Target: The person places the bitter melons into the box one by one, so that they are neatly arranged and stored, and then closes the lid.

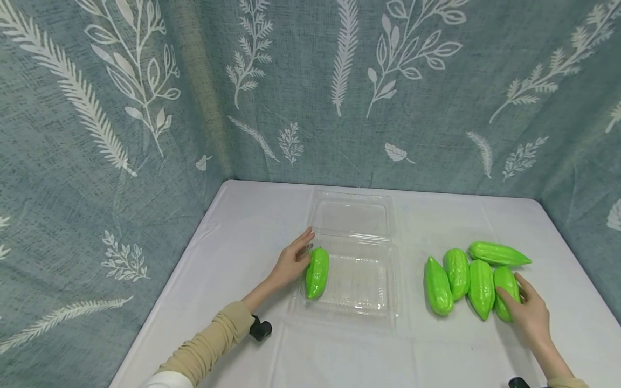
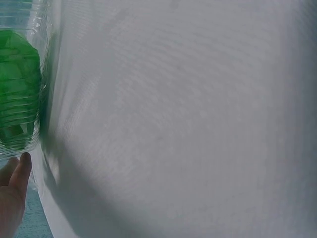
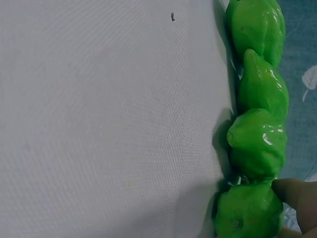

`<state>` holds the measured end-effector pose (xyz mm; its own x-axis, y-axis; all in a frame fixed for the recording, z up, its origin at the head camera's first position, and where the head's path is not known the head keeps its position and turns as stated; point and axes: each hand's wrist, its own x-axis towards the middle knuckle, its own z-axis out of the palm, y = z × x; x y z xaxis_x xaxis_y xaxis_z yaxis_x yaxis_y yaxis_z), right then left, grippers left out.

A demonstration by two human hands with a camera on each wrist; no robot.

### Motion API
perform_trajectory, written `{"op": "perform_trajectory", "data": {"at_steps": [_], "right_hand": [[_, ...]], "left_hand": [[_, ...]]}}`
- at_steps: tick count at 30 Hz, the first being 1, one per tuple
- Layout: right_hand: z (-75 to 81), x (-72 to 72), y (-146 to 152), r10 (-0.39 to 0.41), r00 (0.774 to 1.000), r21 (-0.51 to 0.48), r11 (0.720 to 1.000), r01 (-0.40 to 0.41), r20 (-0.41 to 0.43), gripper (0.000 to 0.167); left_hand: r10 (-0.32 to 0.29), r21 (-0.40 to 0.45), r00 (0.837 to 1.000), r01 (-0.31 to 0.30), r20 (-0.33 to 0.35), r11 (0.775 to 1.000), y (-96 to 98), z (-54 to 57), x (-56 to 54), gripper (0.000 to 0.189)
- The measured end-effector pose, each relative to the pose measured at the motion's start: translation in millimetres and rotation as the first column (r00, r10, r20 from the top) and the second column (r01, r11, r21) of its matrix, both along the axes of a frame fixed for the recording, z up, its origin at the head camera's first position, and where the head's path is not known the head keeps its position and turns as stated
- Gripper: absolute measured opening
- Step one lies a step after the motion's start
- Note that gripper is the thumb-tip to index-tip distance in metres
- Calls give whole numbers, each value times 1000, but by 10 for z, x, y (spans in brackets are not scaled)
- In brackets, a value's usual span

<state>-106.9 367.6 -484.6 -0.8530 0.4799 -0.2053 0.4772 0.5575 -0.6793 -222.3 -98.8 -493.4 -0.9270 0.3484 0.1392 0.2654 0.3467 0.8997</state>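
Near the left edge of a clear plastic clamshell box (image 1: pixel 394 285), my left hand (image 1: pixel 289 264) reaches in with fingers extended. Inside the box, along its left side, lies a green ridged star fruit (image 1: pixel 317 274), right beside those fingers. In the left wrist view the fingertips (image 2: pixel 25 161) are at the box's lower corner. On the right, my right hand (image 1: pixel 533 312) holds the rightmost star fruit (image 1: pixel 505 277) between thumb and fingers, low over the table. The right wrist view shows the thumb (image 3: pixel 292 191) against the top of this star fruit (image 3: pixel 247 213).
Left of the right hand, several more star fruits (image 1: pixel 481 288) lie side by side, with one star fruit (image 1: pixel 499 253) lying crosswise behind. The box lid (image 1: pixel 351 215) is folded back. A white cloth covers the table (image 1: pixel 349 355); a patterned blue-green curtain (image 1: pixel 310 97) surrounds it.
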Motion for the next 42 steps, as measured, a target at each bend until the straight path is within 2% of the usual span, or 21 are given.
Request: {"op": "perform_trajectory", "data": {"at_steps": [23, 25, 32, 36, 42], "right_hand": [[8, 29, -12, -28, 1000, -20, 999, 27, -15, 69], [27, 36, -10, -26, 999, -18, 1000, 26, -21, 69], [97, 53, 20, -28, 999, -6, 1000, 28, -42, 68], [123, 46, 42, -48, 998, -7, 999, 47, -51, 68], [173, 43, 54, -73, 993, -12, 997, 72, -92, 68]], "left_hand": [[10, -15, 1000, -10, -2, 1000, -10, -36, -10, 54], [13, -13, 1000, -13, 2, 1000, 2, 0, 9, 53], [-16, -17, 1000, 16, 24, 1000, 36, 311, 143, 52], [-24, -30, 999, 25, 29, 999, 31, 346, 153, 52], [-37, -5, 998, 37, 41, 999, 20, 334, 143, 52]]}}
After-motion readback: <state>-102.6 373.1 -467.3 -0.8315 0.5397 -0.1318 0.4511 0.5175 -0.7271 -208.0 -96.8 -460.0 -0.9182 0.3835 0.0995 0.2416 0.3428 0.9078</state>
